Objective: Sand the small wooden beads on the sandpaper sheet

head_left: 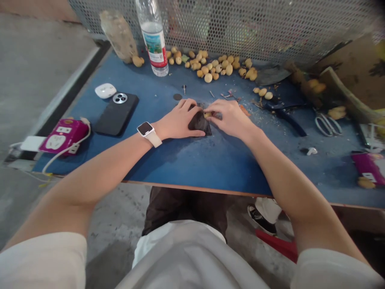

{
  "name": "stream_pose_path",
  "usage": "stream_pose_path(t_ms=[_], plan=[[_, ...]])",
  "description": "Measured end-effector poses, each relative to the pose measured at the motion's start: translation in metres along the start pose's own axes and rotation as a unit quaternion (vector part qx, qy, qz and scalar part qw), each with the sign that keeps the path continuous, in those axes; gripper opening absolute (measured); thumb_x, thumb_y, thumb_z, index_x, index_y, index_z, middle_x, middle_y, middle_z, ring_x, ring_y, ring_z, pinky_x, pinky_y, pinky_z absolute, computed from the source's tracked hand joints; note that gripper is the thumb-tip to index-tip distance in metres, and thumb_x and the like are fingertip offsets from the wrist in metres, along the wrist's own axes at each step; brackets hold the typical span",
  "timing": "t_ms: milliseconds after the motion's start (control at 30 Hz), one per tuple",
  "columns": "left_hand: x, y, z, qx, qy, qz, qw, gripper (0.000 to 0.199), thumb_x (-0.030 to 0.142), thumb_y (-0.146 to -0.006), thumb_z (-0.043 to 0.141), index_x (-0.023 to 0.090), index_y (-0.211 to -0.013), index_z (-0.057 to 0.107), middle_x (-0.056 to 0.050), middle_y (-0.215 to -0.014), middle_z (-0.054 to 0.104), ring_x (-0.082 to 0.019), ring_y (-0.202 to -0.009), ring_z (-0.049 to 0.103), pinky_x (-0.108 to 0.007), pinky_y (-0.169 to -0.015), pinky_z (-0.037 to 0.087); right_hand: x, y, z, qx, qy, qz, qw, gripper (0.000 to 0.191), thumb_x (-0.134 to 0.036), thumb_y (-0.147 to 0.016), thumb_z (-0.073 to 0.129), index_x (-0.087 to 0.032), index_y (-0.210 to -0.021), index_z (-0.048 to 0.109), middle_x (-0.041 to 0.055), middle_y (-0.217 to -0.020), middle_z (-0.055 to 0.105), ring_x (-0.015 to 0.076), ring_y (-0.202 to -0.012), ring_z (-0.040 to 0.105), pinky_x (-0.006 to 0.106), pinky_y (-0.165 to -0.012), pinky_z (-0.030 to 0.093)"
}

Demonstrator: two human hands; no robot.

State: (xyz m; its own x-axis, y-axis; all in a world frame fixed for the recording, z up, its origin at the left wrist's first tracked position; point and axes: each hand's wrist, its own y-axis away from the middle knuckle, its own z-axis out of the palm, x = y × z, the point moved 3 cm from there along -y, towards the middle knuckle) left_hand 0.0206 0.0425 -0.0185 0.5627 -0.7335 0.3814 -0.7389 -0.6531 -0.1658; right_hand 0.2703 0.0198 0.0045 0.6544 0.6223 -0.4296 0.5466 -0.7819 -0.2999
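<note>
My left hand (182, 120), with a white watch (145, 129) on its wrist, lies with fingers apart on a dark, flat, rough-looking sheet (205, 127), perhaps sandpaper. The sheet rests on the blue table and is partly hidden under that hand. Between the thumb and fingers of my right hand (230, 116) is a small tan gourd (207, 114), held at the sheet's right upper side. Most of this gourd is hidden by the fingertips. A dark round disc (177, 97) and a small metal bit (184, 89) lie just beyond my left hand.
Many small gourds (219, 66) line the mesh at the back, beside a water bottle (155, 44). On the left are a black phone (117, 114), a white case (105, 91) and a purple power strip (64, 136). Dark-handled pliers (290, 120) and scissors (328, 123) lie right.
</note>
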Motion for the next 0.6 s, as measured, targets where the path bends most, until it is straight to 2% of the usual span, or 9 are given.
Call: stream_pose_path(t_ms=[133,200,367,533,600], plan=[[0.002,0.001,0.000,0.001,-0.007,0.006,1.000,0.098,0.083,-0.104,0.082,0.019,-0.175,0.064,-0.029,-0.176,0.057,-0.055,-0.171,0.049,-0.075,-0.146,0.040,-0.009,0.014,-0.012,-0.069,-0.032,-0.022,0.997,0.019,-0.035,-0.113,0.080,-0.029,-0.120,0.097,0.0100,-0.118,0.093,0.0303,-0.098,0.084,0.050,-0.103,0.067],[0.002,0.001,0.000,0.002,-0.008,0.006,1.000,0.098,0.083,-0.104,0.083,0.019,-0.175,0.064,-0.029,-0.176,0.057,-0.056,-0.171,0.049,-0.075,-0.145,0.040,-0.008,0.015,-0.011,-0.057,-0.025,-0.016,0.998,0.021,-0.035,-0.114,0.079,-0.031,-0.123,0.097,0.0102,-0.119,0.092,0.0310,-0.100,0.084,0.052,-0.104,0.067],[0.002,0.001,0.001,-0.002,0.000,-0.007,1.000,0.099,0.085,-0.104,0.080,0.019,-0.177,0.063,-0.029,-0.179,0.055,-0.059,-0.175,0.044,-0.076,-0.146,0.037,0.002,0.005,0.002,0.015,0.021,0.001,1.000,0.031,-0.035,-0.119,0.069,-0.031,-0.135,0.095,0.0145,-0.132,0.090,0.0372,-0.120,0.082,0.060,-0.112,0.066],[0.001,-0.001,0.004,-0.001,-0.005,-0.005,1.000,0.099,0.083,-0.103,0.082,0.018,-0.176,0.063,-0.030,-0.178,0.056,-0.058,-0.173,0.047,-0.076,-0.146,0.038,-0.001,0.017,-0.006,-0.057,-0.019,-0.031,0.998,0.026,-0.041,-0.117,0.074,-0.033,-0.129,0.096,0.0119,-0.125,0.092,0.0335,-0.104,0.085,0.055,-0.103,0.067],[0.000,-0.002,0.006,0.001,-0.003,-0.001,1.000,0.100,0.083,-0.102,0.083,0.018,-0.176,0.063,-0.030,-0.178,0.056,-0.058,-0.173,0.046,-0.076,-0.146,0.038,-0.001,0.020,-0.008,-0.060,-0.021,-0.029,0.998,0.025,-0.042,-0.116,0.076,-0.034,-0.129,0.096,0.0108,-0.124,0.093,0.0338,-0.103,0.085,0.056,-0.103,0.067]])
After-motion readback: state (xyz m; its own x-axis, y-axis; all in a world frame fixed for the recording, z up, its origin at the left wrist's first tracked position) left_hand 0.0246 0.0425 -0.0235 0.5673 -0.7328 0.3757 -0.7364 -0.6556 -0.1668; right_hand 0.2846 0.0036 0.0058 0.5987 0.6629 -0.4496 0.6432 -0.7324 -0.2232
